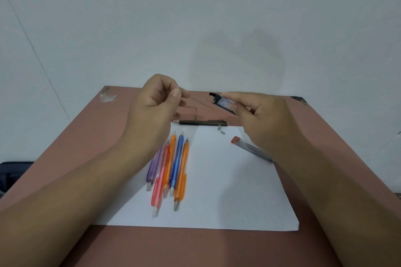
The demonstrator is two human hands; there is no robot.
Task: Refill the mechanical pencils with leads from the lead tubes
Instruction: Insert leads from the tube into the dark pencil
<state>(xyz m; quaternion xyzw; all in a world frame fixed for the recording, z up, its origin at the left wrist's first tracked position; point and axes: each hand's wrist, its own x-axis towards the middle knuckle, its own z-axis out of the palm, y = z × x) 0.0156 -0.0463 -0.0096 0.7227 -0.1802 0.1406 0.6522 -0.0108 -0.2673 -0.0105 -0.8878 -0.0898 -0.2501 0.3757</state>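
Black lead tube sits pinched in the right hand fingers, tilted. Left hand fingers pinch thin leads just beside it. Below both hands, five coloured pencils lie on white paper.

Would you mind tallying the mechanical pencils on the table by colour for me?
Orange pencils: 2
Blue pencil: 1
Pink pencil: 1
Purple pencil: 1
Black pencil: 1
Total: 6
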